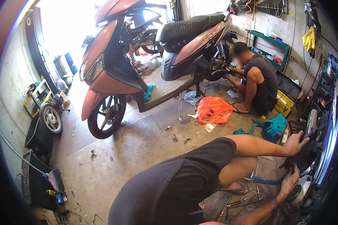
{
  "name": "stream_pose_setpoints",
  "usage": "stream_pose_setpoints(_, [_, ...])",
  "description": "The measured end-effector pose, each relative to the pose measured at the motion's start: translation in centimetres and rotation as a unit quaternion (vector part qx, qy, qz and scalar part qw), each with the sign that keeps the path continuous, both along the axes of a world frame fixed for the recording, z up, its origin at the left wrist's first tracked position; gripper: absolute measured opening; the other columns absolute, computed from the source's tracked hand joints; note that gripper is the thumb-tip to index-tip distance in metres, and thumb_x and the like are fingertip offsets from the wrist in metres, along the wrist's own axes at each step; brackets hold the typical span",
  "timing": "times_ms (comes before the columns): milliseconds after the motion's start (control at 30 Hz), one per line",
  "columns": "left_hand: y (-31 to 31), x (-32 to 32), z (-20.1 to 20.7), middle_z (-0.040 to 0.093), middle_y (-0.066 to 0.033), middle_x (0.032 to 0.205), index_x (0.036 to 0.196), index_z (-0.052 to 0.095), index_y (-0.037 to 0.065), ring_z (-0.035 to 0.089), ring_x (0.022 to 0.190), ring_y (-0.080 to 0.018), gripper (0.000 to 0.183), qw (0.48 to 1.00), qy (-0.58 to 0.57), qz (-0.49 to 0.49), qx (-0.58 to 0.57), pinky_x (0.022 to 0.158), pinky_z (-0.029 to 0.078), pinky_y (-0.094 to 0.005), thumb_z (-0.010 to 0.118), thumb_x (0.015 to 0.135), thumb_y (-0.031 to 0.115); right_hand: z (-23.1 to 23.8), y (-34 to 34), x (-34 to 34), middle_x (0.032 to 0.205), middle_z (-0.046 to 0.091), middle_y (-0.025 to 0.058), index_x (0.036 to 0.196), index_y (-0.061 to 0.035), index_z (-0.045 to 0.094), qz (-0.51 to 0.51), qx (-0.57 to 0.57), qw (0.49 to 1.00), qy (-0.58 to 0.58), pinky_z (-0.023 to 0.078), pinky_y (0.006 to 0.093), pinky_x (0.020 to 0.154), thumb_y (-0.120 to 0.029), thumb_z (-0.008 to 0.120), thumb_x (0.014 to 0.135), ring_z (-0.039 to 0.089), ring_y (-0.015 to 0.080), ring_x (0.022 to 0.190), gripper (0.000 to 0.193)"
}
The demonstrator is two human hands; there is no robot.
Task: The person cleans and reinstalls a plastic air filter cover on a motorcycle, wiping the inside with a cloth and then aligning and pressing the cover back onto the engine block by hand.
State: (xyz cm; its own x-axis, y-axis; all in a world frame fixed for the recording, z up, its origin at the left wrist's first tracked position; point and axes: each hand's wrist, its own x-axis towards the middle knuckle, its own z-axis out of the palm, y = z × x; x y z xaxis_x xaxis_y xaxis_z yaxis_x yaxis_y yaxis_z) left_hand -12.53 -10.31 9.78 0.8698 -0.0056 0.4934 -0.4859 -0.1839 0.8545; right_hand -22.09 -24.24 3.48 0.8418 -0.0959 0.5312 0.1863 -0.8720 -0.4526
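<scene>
At the right, I have both arms stretched toward a vehicle with a shiny, curved blue-silver panel (328, 146). A dark black part (306, 159), whose exact kind I cannot make out, lies between my hands, close against that panel. My left hand (293, 145) rests at its upper side, thumb and forefinger stretched apart. Lower down, my right hand (288, 184) has its fingers closed at the part's lower edge. Beneath my arms, several hand tools, among them a screwdriver (234, 203), lie on the floor near my sandalled foot (236, 188).
A pink and black scooter (191, 41) stands across the middle. Behind it a co-worker (257, 75) squats at its rear wheel area. An orange plastic bag (214, 110), a yellow toolbox (284, 104) and teal cloths (277, 123) are on the floor. A loose wheel (50, 118) leans at left.
</scene>
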Motion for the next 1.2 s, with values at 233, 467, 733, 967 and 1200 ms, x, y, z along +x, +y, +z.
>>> stream_pose_setpoints(233, [-1.8,1.0,0.1,0.06,-0.0309,0.116,0.128,0.053,-0.002,0.058,0.111,-0.0449,0.056,0.996,-0.07,0.001,0.06,0.097,0.045,-0.0491,0.051,0.099,0.045,-0.6,-7.2,-0.4,0.113,0.07,0.0198,0.119,-0.0057,0.068,-0.1,0.059,0.988,-0.099,0.05,0.0412,0.092,-0.01,0.054,0.095,0.066,0.034,0.104,0.028])
stream_pose_setpoints(467, [4.2,4.6,-1.8,0.059,-0.0237,0.131,0.137,0.051,-0.006,0.061,0.11,-0.0348,0.048,0.963,-0.125,-0.008,0.238,0.103,0.043,-0.0406,0.046,0.101,0.025,2.1,-6.4,-2.1,0.108,0.07,0.0181,0.115,-0.0074,0.07,-0.29,0.104,0.928,-0.208,0.048,0.0427,0.093,-0.022,0.064,0.094,0.064,0.0352,0.102,0.026])
stream_pose_setpoints(733, [-0.7,-0.1,0.1,0.063,-0.0185,0.116,0.13,0.053,-0.009,0.057,0.105,-0.0233,0.07,0.991,0.035,-0.128,0.032,0.097,0.042,-0.0332,0.038,0.105,0.054,3.8,-7.4,-4.6,0.107,0.066,0.0135,0.113,-0.0035,0.068,-0.253,0.2,0.856,-0.404,0.048,0.0387,0.092,-0.014,0.066,0.095,0.064,0.0287,0.1,0.021])
stream_pose_setpoints(967, [-0.7,-0.7,-0.4,0.064,-0.0169,0.103,0.122,0.055,-0.008,0.058,0.095,-0.0217,0.066,0.992,-0.002,-0.11,0.062,0.091,0.045,-0.0337,0.038,0.105,0.054,4.8,-4.3,-3.6,0.099,0.063,0.0109,0.108,-0.0038,0.07,-0.199,0.183,0.851,-0.451,0.049,0.0366,0.084,0.0,0.068,0.087,0.061,0.0249,0.093,0.021])
stream_pose_setpoints(1200, [-0.6,-3.1,1.3,0.063,-0.028,0.093,0.113,0.056,-0.004,0.062,0.085,-0.0371,0.05,0.973,-0.045,-0.161,0.157,0.08,0.048,-0.045,0.045,0.104,0.044,4.0,-1.2,-1.9,0.102,0.069,0.0148,0.108,-0.0043,0.072,-0.178,0.194,0.89,-0.372,0.052,0.0387,0.085,-0.013,0.069,0.091,0.067,0.0295,0.095,0.02])
